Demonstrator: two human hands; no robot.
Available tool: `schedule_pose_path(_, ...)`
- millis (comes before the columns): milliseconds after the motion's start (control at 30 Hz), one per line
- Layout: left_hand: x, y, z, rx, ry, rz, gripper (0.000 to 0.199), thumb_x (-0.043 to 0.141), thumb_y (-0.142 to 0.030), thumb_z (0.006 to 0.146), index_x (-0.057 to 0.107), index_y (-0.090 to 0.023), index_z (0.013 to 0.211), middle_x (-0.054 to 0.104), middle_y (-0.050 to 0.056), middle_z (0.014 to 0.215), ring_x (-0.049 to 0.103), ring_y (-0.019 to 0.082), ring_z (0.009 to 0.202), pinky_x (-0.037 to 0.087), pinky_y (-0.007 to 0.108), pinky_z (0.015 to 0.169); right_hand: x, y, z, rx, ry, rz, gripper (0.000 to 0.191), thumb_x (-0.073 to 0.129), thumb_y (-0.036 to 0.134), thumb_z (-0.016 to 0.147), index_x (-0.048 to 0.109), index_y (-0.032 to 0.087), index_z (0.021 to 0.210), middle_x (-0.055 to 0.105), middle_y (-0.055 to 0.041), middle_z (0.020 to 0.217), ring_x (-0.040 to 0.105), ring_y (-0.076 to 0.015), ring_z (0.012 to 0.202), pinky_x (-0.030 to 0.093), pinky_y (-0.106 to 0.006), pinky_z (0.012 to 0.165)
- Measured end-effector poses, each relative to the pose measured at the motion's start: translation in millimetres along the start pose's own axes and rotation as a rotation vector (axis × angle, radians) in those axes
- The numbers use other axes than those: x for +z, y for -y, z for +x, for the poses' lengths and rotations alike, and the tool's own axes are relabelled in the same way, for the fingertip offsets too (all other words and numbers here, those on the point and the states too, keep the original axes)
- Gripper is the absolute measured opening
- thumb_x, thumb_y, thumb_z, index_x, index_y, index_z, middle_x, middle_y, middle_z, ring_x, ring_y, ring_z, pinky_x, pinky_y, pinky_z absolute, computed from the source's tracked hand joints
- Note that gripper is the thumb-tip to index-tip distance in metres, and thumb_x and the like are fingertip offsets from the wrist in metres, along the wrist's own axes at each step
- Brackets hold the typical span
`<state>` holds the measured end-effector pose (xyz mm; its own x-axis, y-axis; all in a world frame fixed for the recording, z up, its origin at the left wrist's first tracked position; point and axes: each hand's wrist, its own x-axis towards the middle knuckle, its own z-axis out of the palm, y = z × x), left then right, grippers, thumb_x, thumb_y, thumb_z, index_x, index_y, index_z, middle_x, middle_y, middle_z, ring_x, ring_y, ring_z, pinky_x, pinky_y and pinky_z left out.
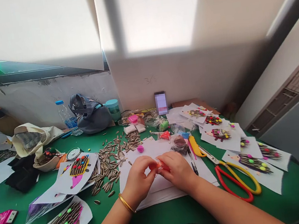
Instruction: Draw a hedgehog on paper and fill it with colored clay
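Note:
Over the white paper sheets (156,196) in the middle of the green table, my two hands meet. My left hand (142,176), below which a gold bracelet circles the wrist, pinches the left side of a small orange-red lump in clear wrap (161,165). The fingers of my right hand (177,169) close on its right side. A pink ball (140,149) lies on the paper just beyond my left hand. Wrapped brown clay (179,144) and a red packet (165,135) lie beyond my right hand. Loose striped sunflower seeds (109,160) spread to the left.
Red-and-yellow scissors (232,178), a yellow cutter (195,146) and black pens (192,161) lie right. Seed-covered hedgehog pictures (253,164) line both sides. A phone (161,103), teal-lidded jar (114,110), grey bag (91,116) and water bottle (66,116) stand along the wall.

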<state>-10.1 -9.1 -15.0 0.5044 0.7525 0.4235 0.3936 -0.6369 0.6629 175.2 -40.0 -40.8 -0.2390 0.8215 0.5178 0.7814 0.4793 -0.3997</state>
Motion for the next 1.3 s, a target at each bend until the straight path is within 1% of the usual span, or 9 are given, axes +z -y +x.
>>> schedule_pose_path(200,-1.9,-3,1,0.06,0.032,0.021,0.007,0.059,-0.019,0.09,0.064,-0.022,0.088,0.065,0.002,0.087,0.057,0.017,0.087,0.046,0.032,0.081,-2,3,1,-0.016,0.039,0.033,0.016,0.054,0.028,0.095,0.063,0.02,0.084,0.064,-0.003,0.082,0.055,-0.018,0.081,0.035,-0.032,0.074)
schedule_pose_path(300,-2.0,-1,-1,0.003,-0.023,-0.034,0.007,0.057,-0.024,0.091,0.062,-0.021,0.087,0.063,0.001,0.084,0.057,0.017,0.083,0.046,0.031,0.078,-5,5,2,-0.008,0.023,0.05,0.018,0.051,0.026,0.096,0.063,0.02,0.084,0.064,-0.0028,0.083,0.055,-0.0176,0.082,0.034,-0.032,0.075)
schedule_pose_path(433,-3.2,2,-2,-0.039,-0.127,-0.128,0.009,0.054,-0.026,0.093,0.061,-0.021,0.098,0.063,0.003,0.094,0.058,0.016,0.088,0.048,0.031,0.08,-7,5,3,0.028,0.005,0.049,0.02,0.051,0.032,0.096,0.063,0.02,0.085,0.063,-0.0035,0.083,0.054,-0.0186,0.081,0.034,-0.032,0.074)
schedule_pose_path(533,-4.4,2,-1,-0.043,-0.097,-0.118,0.014,0.057,-0.028,0.092,0.062,-0.022,0.103,0.064,0.004,0.097,0.059,0.017,0.091,0.048,0.032,0.083,-6,2,3,0.04,-0.007,0.05,0.019,0.054,0.037,0.095,0.063,0.02,0.091,0.063,-0.0049,0.087,0.055,-0.0208,0.084,0.035,-0.033,0.075)
schedule_pose_path(667,-2.3,-3,1,-0.033,0.014,-0.046,0.009,0.06,-0.029,0.09,0.065,-0.022,0.093,0.064,0.002,0.086,0.058,0.017,0.084,0.047,0.032,0.08,-2,0,1,0.028,-0.027,0.054,0.02,0.057,0.037,0.093,0.062,0.02,0.1,0.065,-0.0064,0.093,0.055,-0.0225,0.088,0.035,-0.034,0.078)
schedule_pose_path(833,2.5,-7,-1,-0.049,0.052,0.023,0.008,0.06,-0.025,0.089,0.065,-0.022,0.085,0.063,0.001,0.082,0.057,0.017,0.082,0.046,0.031,0.076,1,3,0,-0.033,0.012,0.002,0.012,0.055,0.028,0.093,0.064,0.02,0.09,0.064,-0.0034,0.084,0.055,-0.0189,0.081,0.034,-0.033,0.075)
schedule_pose_path(967,1.0,-6,-2,-0.058,0.013,0.014,0.012,0.057,-0.028,0.091,0.063,-0.021,0.083,0.063,0.001,0.081,0.057,0.017,0.082,0.045,0.031,0.076,-3,6,2,-0.022,0.025,0.015,0.016,0.053,0.025,0.094,0.063,0.02,0.082,0.063,-0.0028,0.081,0.054,-0.0178,0.079,0.033,-0.032,0.074)
schedule_pose_path(1133,-0.7,3,-1,-0.16,-0.167,-0.128,0.014,0.053,-0.032,0.093,0.06,-0.021,0.095,0.063,0.002,0.088,0.058,0.016,0.081,0.048,0.03,0.076,-8,4,4,0.054,0.004,0.057,0.018,0.052,0.03,0.096,0.065,0.02,0.088,0.063,-0.0035,0.081,0.054,-0.019,0.08,0.034,-0.031,0.073)
schedule_pose_path(1300,1.6,4,-1,-0.225,-0.131,-0.279,0.016,0.057,-0.033,0.09,0.06,-0.021,0.099,0.064,0.002,0.088,0.061,0.015,0.079,0.051,0.029,0.073,-7,1,4,0.067,0.002,0.086,0.018,0.056,0.036,0.094,0.065,0.021,0.095,0.064,-0.0039,0.086,0.056,-0.0201,0.084,0.036,-0.032,0.076)
